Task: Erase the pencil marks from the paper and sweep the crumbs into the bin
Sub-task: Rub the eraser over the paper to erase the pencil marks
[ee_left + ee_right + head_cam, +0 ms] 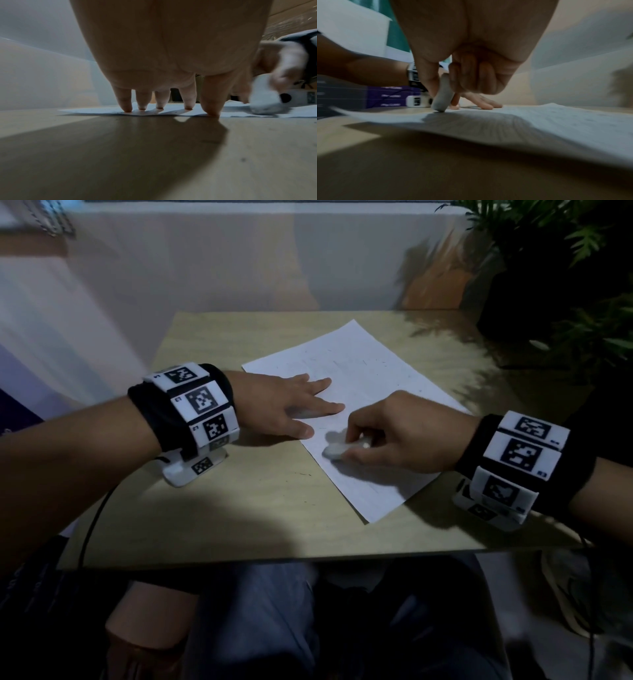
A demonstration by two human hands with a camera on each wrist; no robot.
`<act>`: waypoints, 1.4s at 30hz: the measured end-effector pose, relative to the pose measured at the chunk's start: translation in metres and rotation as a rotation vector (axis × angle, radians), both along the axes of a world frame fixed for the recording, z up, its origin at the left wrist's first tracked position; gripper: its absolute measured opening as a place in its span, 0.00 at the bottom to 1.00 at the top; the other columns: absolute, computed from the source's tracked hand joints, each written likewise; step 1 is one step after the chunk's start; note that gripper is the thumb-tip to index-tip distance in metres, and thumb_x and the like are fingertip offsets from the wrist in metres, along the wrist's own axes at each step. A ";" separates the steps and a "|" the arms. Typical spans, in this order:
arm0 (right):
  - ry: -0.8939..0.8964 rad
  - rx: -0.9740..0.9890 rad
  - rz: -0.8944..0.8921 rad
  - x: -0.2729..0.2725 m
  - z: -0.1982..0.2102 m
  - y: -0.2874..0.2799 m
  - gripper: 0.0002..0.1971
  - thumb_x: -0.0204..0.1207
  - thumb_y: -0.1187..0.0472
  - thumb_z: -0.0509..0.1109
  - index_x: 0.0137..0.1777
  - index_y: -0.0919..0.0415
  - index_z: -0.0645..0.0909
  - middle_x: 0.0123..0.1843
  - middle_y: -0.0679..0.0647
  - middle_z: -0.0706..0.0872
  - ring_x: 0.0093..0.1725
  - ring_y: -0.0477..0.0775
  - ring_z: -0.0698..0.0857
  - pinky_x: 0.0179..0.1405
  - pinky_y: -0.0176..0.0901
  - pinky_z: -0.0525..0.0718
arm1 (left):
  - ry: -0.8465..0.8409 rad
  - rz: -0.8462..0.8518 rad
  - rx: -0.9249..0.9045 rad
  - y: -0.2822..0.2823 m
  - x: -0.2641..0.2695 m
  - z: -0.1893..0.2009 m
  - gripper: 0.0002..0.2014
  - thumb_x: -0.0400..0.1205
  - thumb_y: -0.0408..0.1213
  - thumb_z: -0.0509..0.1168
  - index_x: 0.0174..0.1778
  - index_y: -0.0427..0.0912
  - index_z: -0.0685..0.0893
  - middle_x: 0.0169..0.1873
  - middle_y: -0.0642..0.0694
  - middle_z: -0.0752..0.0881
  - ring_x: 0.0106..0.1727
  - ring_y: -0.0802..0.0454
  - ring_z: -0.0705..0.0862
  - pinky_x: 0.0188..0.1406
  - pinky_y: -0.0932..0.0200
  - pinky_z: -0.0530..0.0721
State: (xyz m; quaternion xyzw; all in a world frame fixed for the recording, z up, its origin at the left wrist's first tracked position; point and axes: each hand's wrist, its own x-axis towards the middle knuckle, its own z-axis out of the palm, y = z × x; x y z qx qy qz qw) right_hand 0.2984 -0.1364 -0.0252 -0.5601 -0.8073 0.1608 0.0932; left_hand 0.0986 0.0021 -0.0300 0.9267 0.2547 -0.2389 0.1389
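**Rubbing the sheet while my other hand holds it flat**

The paper point(356, 405) is my landmark. It lies turned at an angle on the light wooden table point(239, 508), and small dark crumbs and faint pencil marks point(329, 361) are scattered over its far half.

My left hand point(277, 402) lies on the left edge of the paper. Its fingers point(126, 104) are straight and spread apart, and the tips press down on the sheet; the thumb tip touches just at the paper's edge. The wrist rests on the table, to the left of the paper.

My right hand point(394, 436) is over the near-left part of the paper, close beside my left thumb. I pinch a pale grey eraser point(442, 94) between thumb and curled fingers, and its lower end touches the sheet. The eraser looks blurred in the head view.

Beyond the far right corner of the paper stands a dark green plant point(561, 268). I cannot see a bin in any view.
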 end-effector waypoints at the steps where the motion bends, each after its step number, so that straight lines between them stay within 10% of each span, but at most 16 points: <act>1: 0.040 -0.057 0.020 0.000 0.001 -0.001 0.22 0.70 0.33 0.66 0.46 0.51 0.86 0.29 0.43 0.82 0.33 0.45 0.80 0.36 0.38 0.76 | 0.003 0.000 0.002 0.000 0.000 0.000 0.31 0.89 0.59 0.55 0.83 0.79 0.46 0.87 0.62 0.35 0.89 0.57 0.36 0.88 0.41 0.45; 12: -0.002 -0.014 -0.027 0.008 -0.002 0.002 0.22 0.72 0.34 0.64 0.51 0.49 0.87 0.32 0.41 0.82 0.35 0.41 0.80 0.39 0.40 0.78 | 0.021 0.020 0.030 -0.002 0.001 0.002 0.31 0.89 0.60 0.54 0.83 0.78 0.44 0.87 0.62 0.34 0.89 0.57 0.36 0.88 0.42 0.46; 17: -0.113 0.214 -0.143 0.019 -0.011 0.014 0.19 0.77 0.37 0.64 0.49 0.52 0.85 0.40 0.48 0.86 0.41 0.55 0.83 0.39 0.47 0.75 | 0.011 0.049 0.053 -0.004 0.002 0.004 0.31 0.89 0.60 0.54 0.85 0.74 0.45 0.88 0.58 0.36 0.89 0.54 0.37 0.88 0.46 0.47; 42: 0.014 0.014 0.011 0.014 -0.009 0.005 0.25 0.74 0.31 0.61 0.49 0.51 0.86 0.36 0.45 0.85 0.37 0.45 0.81 0.39 0.40 0.76 | 0.010 0.075 0.040 -0.005 0.002 0.004 0.32 0.89 0.61 0.54 0.85 0.76 0.44 0.88 0.59 0.35 0.89 0.54 0.37 0.87 0.46 0.46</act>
